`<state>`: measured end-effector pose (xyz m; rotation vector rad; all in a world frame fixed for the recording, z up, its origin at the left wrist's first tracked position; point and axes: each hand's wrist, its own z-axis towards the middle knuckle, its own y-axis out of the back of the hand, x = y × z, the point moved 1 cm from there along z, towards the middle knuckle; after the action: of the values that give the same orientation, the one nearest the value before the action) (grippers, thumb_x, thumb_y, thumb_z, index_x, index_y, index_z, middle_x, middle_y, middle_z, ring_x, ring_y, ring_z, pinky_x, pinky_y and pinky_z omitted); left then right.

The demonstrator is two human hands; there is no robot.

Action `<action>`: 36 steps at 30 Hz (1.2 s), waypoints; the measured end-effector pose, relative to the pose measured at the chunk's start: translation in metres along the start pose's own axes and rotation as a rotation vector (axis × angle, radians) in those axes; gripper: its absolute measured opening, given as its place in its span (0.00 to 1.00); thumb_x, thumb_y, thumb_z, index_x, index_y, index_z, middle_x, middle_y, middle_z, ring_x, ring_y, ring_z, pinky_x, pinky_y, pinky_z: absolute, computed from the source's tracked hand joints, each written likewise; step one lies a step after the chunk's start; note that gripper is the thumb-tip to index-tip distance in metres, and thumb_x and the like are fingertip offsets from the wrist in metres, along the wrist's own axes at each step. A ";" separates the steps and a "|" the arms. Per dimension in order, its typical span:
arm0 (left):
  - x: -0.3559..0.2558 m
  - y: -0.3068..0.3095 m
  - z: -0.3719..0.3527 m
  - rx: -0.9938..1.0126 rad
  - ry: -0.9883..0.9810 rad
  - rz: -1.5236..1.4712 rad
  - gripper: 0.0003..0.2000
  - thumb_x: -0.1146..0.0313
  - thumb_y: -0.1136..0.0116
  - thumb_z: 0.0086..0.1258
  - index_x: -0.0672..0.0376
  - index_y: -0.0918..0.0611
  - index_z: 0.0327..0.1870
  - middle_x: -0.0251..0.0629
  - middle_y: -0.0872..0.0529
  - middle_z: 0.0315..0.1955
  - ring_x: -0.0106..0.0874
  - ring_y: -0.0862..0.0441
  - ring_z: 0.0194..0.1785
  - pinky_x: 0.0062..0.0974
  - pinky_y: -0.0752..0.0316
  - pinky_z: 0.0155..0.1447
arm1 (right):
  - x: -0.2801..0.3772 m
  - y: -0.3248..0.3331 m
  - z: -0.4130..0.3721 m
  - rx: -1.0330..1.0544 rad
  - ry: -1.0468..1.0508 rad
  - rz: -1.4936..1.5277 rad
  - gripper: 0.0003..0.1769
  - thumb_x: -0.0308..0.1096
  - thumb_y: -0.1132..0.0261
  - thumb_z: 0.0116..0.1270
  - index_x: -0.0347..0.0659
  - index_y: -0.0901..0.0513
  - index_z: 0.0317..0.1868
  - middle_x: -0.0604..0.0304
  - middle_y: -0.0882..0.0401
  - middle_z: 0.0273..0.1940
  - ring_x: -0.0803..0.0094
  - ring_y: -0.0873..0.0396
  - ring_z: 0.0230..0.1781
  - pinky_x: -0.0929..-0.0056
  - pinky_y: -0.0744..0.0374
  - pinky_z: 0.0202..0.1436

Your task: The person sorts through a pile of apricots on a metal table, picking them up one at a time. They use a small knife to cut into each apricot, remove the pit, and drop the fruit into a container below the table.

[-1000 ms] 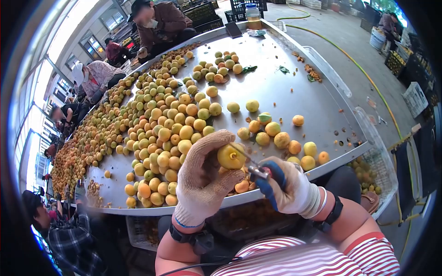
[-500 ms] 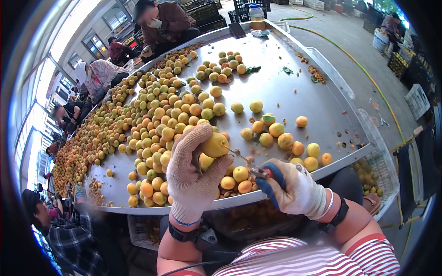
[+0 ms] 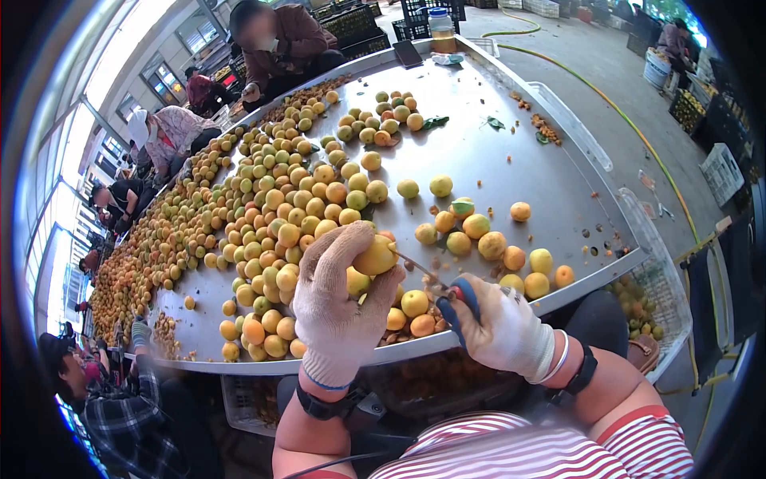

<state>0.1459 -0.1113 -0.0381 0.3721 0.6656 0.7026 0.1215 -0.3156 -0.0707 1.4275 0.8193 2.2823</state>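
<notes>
In a knitted glove, my left hand (image 3: 343, 299) grips a yellow fruit (image 3: 375, 255) between thumb and fingers above the near edge of the metal table (image 3: 479, 96). My right hand (image 3: 499, 323), in a white and blue glove, is closed round the handle of a thin metal tool (image 3: 423, 271). The tool points left, its tip at the right side of the held fruit; whether it touches the skin is too small to tell. A few loose fruits (image 3: 414, 302) lie just under and between the hands.
A large heap of fruit (image 3: 263, 207) spreads over the table's left side. Crates (image 3: 670, 303) stand below the near edge. Several people sit round the table, one in a brown jacket (image 3: 291, 40) at the far side. A jar (image 3: 441, 28) and phone (image 3: 407, 53) lie at the far end.
My right hand has shifted slightly left and turned with the tool. The fruit in my left hand is turned a little, and its stem-end mark no longer shows.
</notes>
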 end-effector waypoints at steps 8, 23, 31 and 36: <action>0.004 -0.002 -0.004 -0.034 0.371 -0.583 0.26 0.80 0.25 0.57 0.65 0.22 0.58 0.39 0.18 0.51 0.30 0.17 0.54 0.26 0.19 0.59 | -0.005 0.001 0.003 0.037 -0.262 0.607 0.09 0.30 0.45 0.80 0.32 0.23 0.47 0.47 0.17 0.31 0.60 0.16 0.31 0.68 0.21 0.37; -0.008 0.007 -0.004 0.199 0.449 -0.966 0.32 0.89 0.31 0.57 0.67 0.26 0.66 0.44 0.19 0.58 0.38 0.19 0.64 0.33 0.23 0.67 | -0.003 0.001 -0.004 -0.031 0.219 0.202 0.09 0.27 0.40 0.71 0.33 0.22 0.49 0.50 0.19 0.29 0.52 0.17 0.27 0.64 0.21 0.31; -0.004 0.000 -0.009 0.172 0.382 -1.040 0.28 0.83 0.30 0.60 0.67 0.25 0.63 0.45 0.19 0.57 0.39 0.20 0.63 0.36 0.24 0.68 | -0.003 -0.006 -0.002 -0.068 0.320 0.209 0.10 0.26 0.39 0.70 0.34 0.25 0.49 0.50 0.20 0.28 0.48 0.19 0.25 0.60 0.22 0.29; -0.011 -0.007 -0.014 0.156 0.538 -1.313 0.26 0.68 0.34 0.70 0.68 0.29 0.66 0.48 0.18 0.56 0.42 0.20 0.63 0.39 0.24 0.68 | -0.011 -0.022 -0.005 -0.133 0.311 0.170 0.13 0.29 0.33 0.66 0.33 0.23 0.47 0.51 0.21 0.25 0.53 0.20 0.21 0.60 0.23 0.23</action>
<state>0.1337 -0.1232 -0.0471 -0.1693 1.2719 -0.5383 0.1215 -0.3057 -0.0933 1.1400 0.6338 2.6778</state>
